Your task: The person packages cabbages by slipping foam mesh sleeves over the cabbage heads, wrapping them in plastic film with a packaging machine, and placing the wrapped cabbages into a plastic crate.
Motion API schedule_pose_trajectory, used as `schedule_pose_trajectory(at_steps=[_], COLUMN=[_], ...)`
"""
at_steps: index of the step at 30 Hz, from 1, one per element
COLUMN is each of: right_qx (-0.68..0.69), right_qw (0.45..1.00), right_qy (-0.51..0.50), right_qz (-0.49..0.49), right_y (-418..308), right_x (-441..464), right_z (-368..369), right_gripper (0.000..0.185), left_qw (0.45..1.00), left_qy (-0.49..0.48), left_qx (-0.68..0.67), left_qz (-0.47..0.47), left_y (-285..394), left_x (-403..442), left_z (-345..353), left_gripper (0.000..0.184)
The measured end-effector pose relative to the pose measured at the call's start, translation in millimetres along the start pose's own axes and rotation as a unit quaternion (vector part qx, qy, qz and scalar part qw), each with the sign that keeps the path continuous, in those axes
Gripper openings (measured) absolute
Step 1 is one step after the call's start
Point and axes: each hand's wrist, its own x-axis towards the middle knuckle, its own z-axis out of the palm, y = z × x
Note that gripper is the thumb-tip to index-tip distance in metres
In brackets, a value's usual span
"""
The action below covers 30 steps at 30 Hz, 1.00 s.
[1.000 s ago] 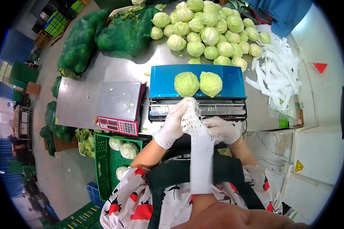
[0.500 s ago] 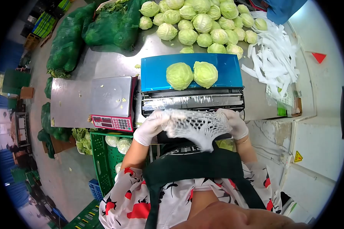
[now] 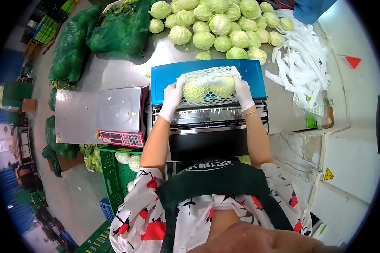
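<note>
Your gloved left hand (image 3: 172,98) sits just above and left of the frame's centre, your gloved right hand (image 3: 243,93) about level with it on the right, a gap between them. The fingers (image 3: 178,87) of both curl in a closed grip. Your left forearm (image 3: 155,145) and right forearm (image 3: 259,141) slant up from the lower middle, both reaching forward, bare between sleeve and glove.

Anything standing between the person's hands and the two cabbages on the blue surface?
Only the white mesh net, stretched between the left hand and right hand, covers the cabbages; nothing else visible is in the way.
</note>
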Motion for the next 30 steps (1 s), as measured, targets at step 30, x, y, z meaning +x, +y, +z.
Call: schedule_pose_trajectory(at_steps=[30], right_qx=[0.134], right_qw=[0.972], right_qy=[-0.134], right_qz=[-0.142], right_y=[-71.0], right_x=[-5.7], right_z=[-27.0], right_gripper=[0.043], left_qw=[0.985], left_qy=[0.019], left_qx=[-0.142], left_qz=[0.100], left_y=[44.9], left_x=[-32.4], left_z=[14.2], left_gripper=[0.085])
